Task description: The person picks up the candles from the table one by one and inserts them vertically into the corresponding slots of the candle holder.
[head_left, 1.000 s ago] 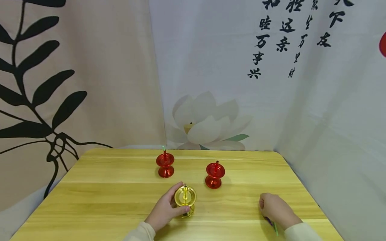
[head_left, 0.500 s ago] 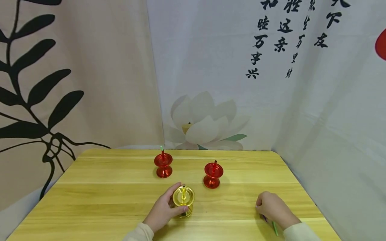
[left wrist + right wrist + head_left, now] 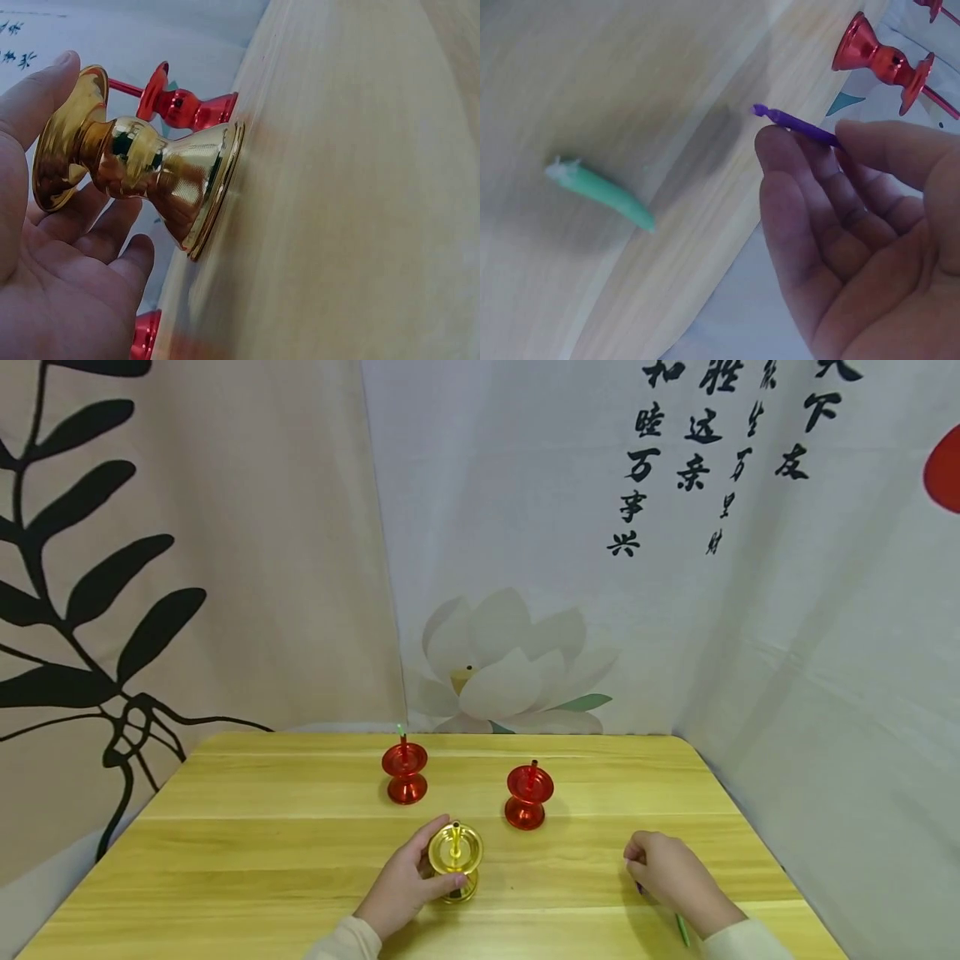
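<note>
My left hand (image 3: pixel 401 881) holds a gold candle holder (image 3: pixel 471 853) upright on the table, with thumb and fingers around its side. In the left wrist view the thumb lies along the dish of the candle holder (image 3: pixel 56 154), and its flared base meets the wood. My right hand (image 3: pixel 678 872), at the right, pinches a thin purple stick (image 3: pixel 806 127) between thumb and fingertips. The stick has a small knob at its free end. Below that hand a short green stick (image 3: pixel 607 195) with a whitish ragged end lies on the table.
Two red candle holders stand behind the gold one, one farther left (image 3: pixel 406 764) with a green tip on top, the other (image 3: pixel 528 797) nearer and to the right. The wooden table (image 3: pixel 247 827) ends at a printed cloth backdrop (image 3: pixel 525 527).
My right hand has moved a little left and up with the purple stick, uncovering more of the green stick. The left hand still holds the gold candle holder. The view has shifted slightly.
</note>
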`<state>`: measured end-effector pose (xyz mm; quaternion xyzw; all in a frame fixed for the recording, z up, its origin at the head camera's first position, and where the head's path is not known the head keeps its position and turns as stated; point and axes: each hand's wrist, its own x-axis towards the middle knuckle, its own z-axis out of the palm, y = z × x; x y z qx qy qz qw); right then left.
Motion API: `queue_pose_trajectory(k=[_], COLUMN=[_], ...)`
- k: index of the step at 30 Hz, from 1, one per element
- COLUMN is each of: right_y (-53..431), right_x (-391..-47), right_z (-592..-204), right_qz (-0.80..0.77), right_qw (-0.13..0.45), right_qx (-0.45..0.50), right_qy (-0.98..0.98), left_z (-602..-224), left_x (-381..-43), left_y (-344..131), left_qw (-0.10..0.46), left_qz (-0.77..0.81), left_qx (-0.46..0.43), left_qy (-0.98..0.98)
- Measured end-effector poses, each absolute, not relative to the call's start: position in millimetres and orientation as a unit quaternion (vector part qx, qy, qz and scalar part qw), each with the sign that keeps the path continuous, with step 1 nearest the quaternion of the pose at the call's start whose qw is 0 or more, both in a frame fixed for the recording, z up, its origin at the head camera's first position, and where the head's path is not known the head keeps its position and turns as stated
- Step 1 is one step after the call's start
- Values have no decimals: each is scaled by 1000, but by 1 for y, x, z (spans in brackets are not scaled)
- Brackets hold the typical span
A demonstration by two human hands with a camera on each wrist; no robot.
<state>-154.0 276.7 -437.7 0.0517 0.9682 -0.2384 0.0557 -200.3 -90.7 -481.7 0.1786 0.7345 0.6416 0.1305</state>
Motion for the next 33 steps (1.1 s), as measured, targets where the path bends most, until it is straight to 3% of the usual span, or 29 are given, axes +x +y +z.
queue_pose_trajectory(k=[33], right_y=[263], right_x=[-144], right_z=[-435], right_qz=[-297], right_qw=[35], right_qx=[46], right_qy=[953], left_z=[-484], left_x=[-200], left_y=[-93], left_qw=[127], left_qz=[627], left_qx=[190], left_qy=[745])
